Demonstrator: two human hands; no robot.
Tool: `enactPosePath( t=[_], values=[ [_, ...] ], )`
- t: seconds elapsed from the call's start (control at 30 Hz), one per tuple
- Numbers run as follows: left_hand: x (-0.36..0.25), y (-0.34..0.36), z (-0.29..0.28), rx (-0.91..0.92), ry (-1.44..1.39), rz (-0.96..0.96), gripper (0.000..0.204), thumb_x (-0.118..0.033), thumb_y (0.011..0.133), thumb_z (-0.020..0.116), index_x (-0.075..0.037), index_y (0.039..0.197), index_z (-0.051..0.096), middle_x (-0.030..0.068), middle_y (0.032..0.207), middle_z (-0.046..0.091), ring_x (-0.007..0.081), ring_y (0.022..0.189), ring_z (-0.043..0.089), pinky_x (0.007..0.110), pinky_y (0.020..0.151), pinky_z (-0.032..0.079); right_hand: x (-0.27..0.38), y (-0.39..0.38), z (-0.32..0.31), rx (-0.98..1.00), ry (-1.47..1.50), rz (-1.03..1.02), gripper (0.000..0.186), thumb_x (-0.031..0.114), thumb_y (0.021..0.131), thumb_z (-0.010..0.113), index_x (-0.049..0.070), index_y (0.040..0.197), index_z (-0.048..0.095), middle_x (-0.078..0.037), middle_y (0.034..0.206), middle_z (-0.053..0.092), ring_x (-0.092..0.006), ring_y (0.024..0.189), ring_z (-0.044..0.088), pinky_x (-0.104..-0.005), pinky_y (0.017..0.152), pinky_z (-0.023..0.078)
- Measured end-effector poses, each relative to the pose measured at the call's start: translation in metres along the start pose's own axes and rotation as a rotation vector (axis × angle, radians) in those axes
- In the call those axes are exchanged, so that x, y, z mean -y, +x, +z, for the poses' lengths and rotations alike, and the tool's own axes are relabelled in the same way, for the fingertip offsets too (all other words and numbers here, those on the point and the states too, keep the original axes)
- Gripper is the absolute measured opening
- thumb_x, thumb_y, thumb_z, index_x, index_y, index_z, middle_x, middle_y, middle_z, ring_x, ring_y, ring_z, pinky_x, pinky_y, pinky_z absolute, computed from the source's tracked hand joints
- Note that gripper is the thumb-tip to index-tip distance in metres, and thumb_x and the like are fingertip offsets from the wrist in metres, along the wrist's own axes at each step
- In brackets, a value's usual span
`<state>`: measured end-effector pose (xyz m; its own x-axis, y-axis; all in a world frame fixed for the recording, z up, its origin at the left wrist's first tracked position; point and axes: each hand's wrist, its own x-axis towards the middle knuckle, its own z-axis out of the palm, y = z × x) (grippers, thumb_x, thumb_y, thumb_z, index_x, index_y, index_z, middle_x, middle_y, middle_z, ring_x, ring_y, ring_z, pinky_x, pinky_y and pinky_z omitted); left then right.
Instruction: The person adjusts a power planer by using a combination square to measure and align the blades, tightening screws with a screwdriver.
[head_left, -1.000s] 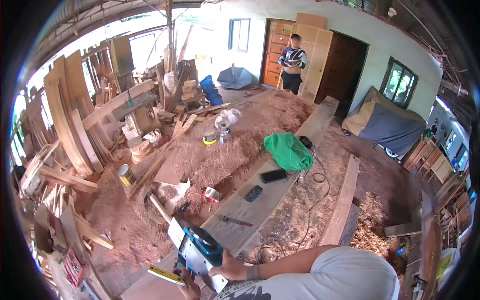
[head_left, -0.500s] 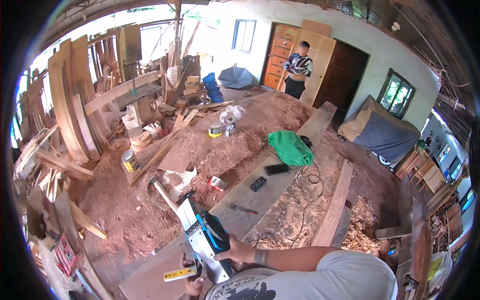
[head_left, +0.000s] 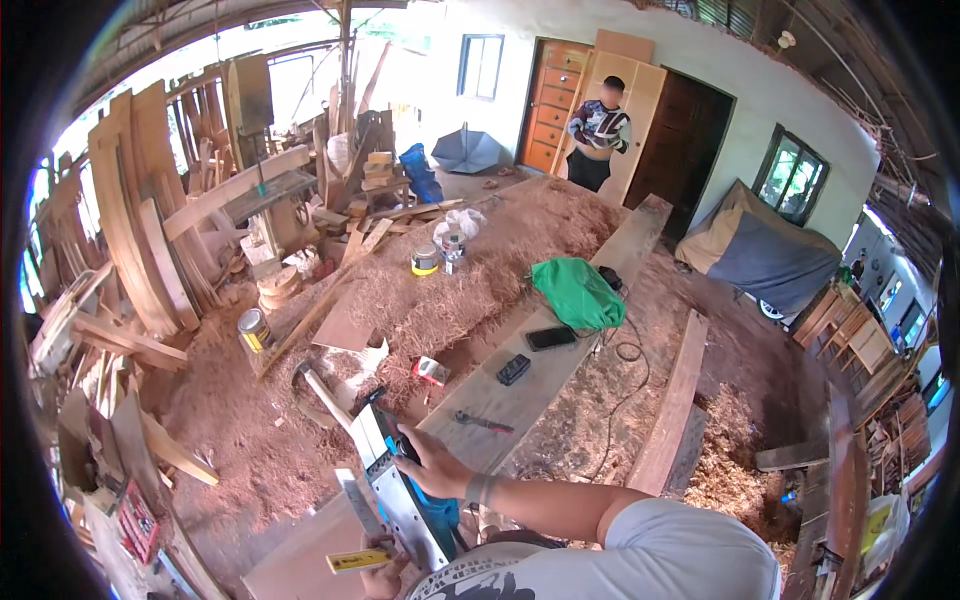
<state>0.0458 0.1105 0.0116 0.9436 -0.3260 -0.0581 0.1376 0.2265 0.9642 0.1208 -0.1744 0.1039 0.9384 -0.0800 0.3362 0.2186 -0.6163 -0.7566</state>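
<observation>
An electric hand planer [head_left: 395, 490], blue and black with a long bare metal sole, is tilted on its side close to my body. My right hand [head_left: 440, 466] reaches over it, fingers closed on its blue and black body. Low beside the sole, my left hand [head_left: 384, 577] grips a try square [head_left: 358, 561] by its yellow stock. The square's metal blade points away from me, alongside the planer. Part of the left hand is hidden by the planer and my shirt. A hammer [head_left: 322, 392] lies just beyond the planer's far end.
A long plank [head_left: 540, 400] carries a wrench [head_left: 484, 421], a phone [head_left: 551, 338], a dark small device [head_left: 514, 369] and a green cloth [head_left: 578, 293]. Cans [head_left: 425, 260] stand among shavings. Lumber [head_left: 130, 220] leans at left. A person [head_left: 598, 130] stands by the doors.
My right hand has moved up and forward along the planer. The planer has turned slightly, and the try square's blade now shows beside its sole.
</observation>
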Motion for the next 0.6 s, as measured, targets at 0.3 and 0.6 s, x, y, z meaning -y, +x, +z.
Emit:
enactPosePath(
  t=[0.3, 0.6],
  values=[
    [-0.048, 0.02, -0.022, -0.041, 0.937, 0.045, 0.057, -0.03, 0.062, 0.1, -0.02, 0.116, 0.084, 0.022, 0.172, 0.029, 0.0453, 0.155, 0.026, 0.056, 0.126, 0.027, -0.013, 0.013, 0.001, -0.004, -0.112, -0.05, 0.054, 0.025, 0.103, 0.063, -0.002, 0.146, 0.045, -0.031, 0.144, 0.054, -0.0474, 0.135, 0.054, -0.0507, 0.116, 0.042],
    [0.018, 0.023, -0.087, -0.056, 1.415, 0.269, 0.052, -0.035, 0.06, 0.092, -0.024, 0.111, 0.086, 0.015, 0.167, 0.046, 0.0476, 0.161, 0.024, 0.065, 0.131, 0.015, 0.012, 0.025, -0.003, 0.105, -0.001, -0.122, 0.046, 0.022, 0.106, 0.06, 0.008, 0.15, 0.053, -0.024, 0.138, 0.062, -0.0432, 0.13, 0.057, -0.0491, 0.114, 0.044]
  ],
)
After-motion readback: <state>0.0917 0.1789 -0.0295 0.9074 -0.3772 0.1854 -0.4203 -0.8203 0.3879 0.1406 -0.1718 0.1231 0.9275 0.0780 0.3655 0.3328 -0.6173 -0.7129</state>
